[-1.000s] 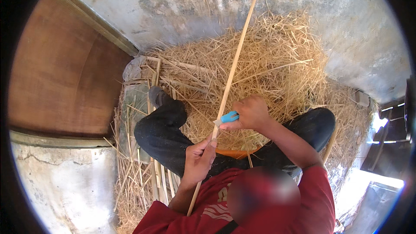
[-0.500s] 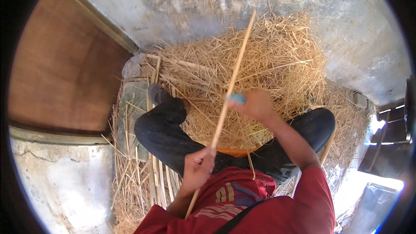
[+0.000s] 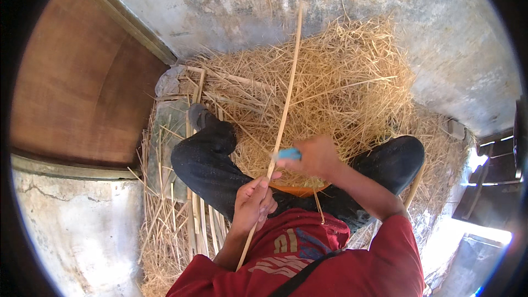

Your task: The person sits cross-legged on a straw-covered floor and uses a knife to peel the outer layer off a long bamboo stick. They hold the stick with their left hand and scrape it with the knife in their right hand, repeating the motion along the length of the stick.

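A long, thin, pale bamboo strip [image 3: 287,99] slants from beside my red shirt up toward the wall. My left hand [image 3: 254,203] is closed around its lower part, in front of my lap. Closed on the blue handle of a small knife [image 3: 289,154], my right hand [image 3: 317,157] is just right of the strip, a little above my left hand. The knife's working end meets the strip but is blurred, so its blade cannot be made out. Under both hands, an orange edge [image 3: 300,191] shows between my legs, mostly covered by shavings.
A big heap of straw-coloured shavings [image 3: 352,77] lies before me against the grey wall [image 3: 440,38]. Several pale strips [image 3: 203,231] rest on the left beside my leg. A brown wooden panel [image 3: 71,82] stands at the far left.
My right hand and the knife have moved down along the strip toward my left hand. The strip's far end has swung to the left.
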`<state>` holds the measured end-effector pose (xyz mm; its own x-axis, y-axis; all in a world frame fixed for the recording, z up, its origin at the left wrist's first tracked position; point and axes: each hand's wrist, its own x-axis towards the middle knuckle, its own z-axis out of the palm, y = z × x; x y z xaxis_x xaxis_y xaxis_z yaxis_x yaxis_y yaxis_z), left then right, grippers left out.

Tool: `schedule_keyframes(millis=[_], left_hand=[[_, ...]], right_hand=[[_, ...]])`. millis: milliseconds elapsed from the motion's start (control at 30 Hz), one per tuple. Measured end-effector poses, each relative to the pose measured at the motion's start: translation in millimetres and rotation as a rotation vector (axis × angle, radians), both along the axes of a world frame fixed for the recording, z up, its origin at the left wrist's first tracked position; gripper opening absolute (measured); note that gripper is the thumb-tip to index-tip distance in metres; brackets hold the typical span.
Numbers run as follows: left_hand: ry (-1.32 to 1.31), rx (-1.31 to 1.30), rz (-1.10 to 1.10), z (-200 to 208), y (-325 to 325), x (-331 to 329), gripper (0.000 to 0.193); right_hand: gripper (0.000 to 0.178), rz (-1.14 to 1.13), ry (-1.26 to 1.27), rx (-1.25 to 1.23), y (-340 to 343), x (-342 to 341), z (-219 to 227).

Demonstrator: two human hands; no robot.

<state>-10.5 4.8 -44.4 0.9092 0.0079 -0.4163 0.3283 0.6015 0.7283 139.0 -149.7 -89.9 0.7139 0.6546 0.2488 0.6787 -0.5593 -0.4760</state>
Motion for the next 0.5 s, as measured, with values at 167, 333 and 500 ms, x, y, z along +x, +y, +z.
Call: schedule_keyframes(millis=[167,333,500], left_hand=[[-0.002,0.029,-0.037,0,-6,-7,0.037],[-0.029,0.073,-0.042,4,-1,-8,0.037],[-0.012,0.057,-0.077,4,-5,-15,0.036]], right_hand=[[0.070,-0.082,-0.041,-0.074,-16,35,13],[0.082,0.094,0.054,-0.245,-5,5,21],[0.076,-0.092,0.112,-0.243,-17,43,16]])
